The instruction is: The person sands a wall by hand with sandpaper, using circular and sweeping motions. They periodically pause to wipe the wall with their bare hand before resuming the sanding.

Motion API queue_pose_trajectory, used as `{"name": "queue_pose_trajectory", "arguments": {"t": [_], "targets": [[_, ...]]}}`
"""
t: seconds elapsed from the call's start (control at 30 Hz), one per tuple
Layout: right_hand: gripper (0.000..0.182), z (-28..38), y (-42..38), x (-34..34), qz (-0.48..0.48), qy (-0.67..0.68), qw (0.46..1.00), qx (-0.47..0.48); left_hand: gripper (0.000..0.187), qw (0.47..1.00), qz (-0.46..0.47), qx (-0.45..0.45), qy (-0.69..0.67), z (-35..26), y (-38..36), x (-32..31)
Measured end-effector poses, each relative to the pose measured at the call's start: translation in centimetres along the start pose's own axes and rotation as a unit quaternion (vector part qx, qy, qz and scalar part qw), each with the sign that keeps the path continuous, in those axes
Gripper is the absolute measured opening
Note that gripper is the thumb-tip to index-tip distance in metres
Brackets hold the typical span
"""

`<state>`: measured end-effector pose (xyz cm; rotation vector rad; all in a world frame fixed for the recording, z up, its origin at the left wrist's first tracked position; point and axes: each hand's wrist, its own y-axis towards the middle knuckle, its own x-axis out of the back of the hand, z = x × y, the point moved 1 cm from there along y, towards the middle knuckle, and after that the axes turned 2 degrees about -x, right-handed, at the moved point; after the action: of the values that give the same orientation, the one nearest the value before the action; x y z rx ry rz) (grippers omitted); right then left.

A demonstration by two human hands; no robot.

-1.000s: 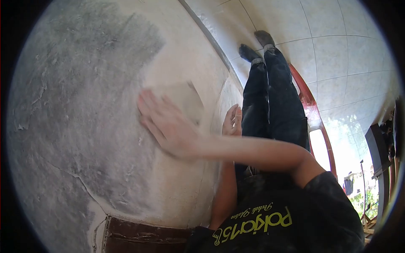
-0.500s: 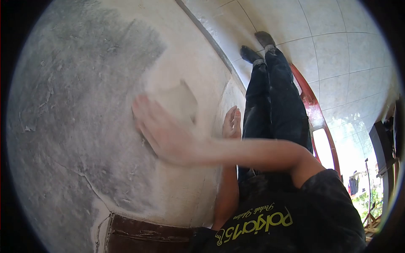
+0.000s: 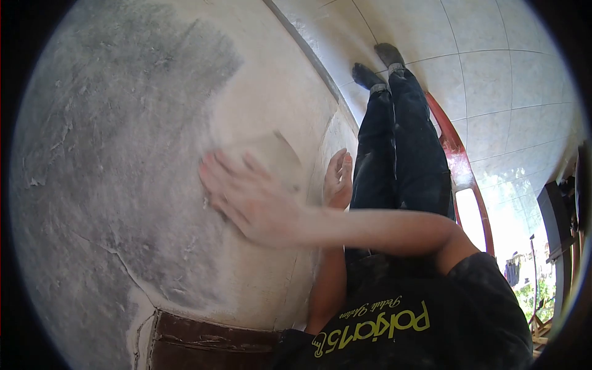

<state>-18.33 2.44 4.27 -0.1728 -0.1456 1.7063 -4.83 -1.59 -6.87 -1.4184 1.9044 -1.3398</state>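
My right hand (image 3: pixel 250 200), slightly blurred, reaches across my body and lies flat on the wall (image 3: pixel 154 123). Under it a thin greyish-beige sheet (image 3: pixel 280 154), perhaps sandpaper, is pressed to the wall; one corner sticks out past the thumb side. The hand is at the border between a rough grey patch and a smoother cream area. Lower down the wall, beside my trouser legs, my left hand (image 3: pixel 338 180) has its fingers stretched out and nothing visible in it. Whether it touches the wall is unclear.
A dark brown wooden frame (image 3: pixel 213 339) meets the wall at the bottom left, with cracks near its corner. My legs (image 3: pixel 394 135) stand on pale floor tiles (image 3: pixel 487 80). Beside them is a red plastic object (image 3: pixel 453 148), perhaps a chair. Bright daylight comes in at the right.
My right hand and the sheet have moved a little right and down in the view, and its fingers look more spread. My left hand has barely moved.
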Motion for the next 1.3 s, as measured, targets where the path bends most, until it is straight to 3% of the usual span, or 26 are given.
{"name": "queue_pose_trajectory", "arguments": {"t": [0.1,0.2,0.3,0.4,0.5,0.6,0.8,0.9,1.0,1.1,1.2,1.3], "targets": [[0.051,-2.0,5.2,0.5,-0.04,0.019,0.998,-0.053,0.051,0.999,-0.024,-0.002,0.043,-0.7,-0.4,-0.7],[0.051,0.5,0.9,-0.7,-0.046,0.013,0.999,-0.026,0.051,0.999,0.004,-0.007,0.043,-0.7,-0.3,0.2],[0.052,1.2,-1.5,-0.3,0.022,0.031,0.999,-0.002,0.05,1.0,0.005,-0.015,0.015,0.4,0.2,0.3],[0.053,-2.2,3.8,0.1,-0.012,0.018,0.999,-0.033,0.049,1.0,-0.02,0.001,0.022,0.3,0.0,-0.5],[0.052,-2.2,4.1,-0.9,-0.052,0.027,0.996,-0.061,0.047,0.999,-0.035,-0.004,0.015,-0.5,-0.4,-0.5],[0.052,0.5,-1.4,-0.2,0.017,0.023,0.999,-0.036,0.047,0.999,-0.016,-0.024,0.021,-0.5,-0.1,0.2],[0.052,-3.7,6.0,0.8,-0.035,-0.001,0.997,-0.07,0.053,1.0,-0.019,0.007,0.019,-0.5,-0.6,-0.4],[0.051,-1.1,0.9,-1.2,-0.049,0.034,0.996,-0.063,0.048,0.999,-0.025,-0.015,0.025,-0.6,0.0,0.0],[0.051,-1.5,-0.7,-0.8,-0.002,-0.013,0.999,-0.038,0.047,0.999,-0.024,-0.012,0.023,-0.7,-0.2,0.0],[0.052,-4.3,5.4,0.7,-0.021,-0.021,0.996,-0.085,0.053,0.999,-0.013,-0.023,0.045,-1.1,-0.4,-0.2],[0.052,-3.6,3.7,-1.2,-0.063,0.007,0.995,-0.08,0.055,0.998,-0.009,-0.002,0.056,-1.3,-0.3,0.2],[0.051,-1.2,-1.3,-0.6,0.001,0.029,0.998,-0.052,0.054,0.999,-0.002,-0.032,0.043,0.2,0.1,0.7]]}}
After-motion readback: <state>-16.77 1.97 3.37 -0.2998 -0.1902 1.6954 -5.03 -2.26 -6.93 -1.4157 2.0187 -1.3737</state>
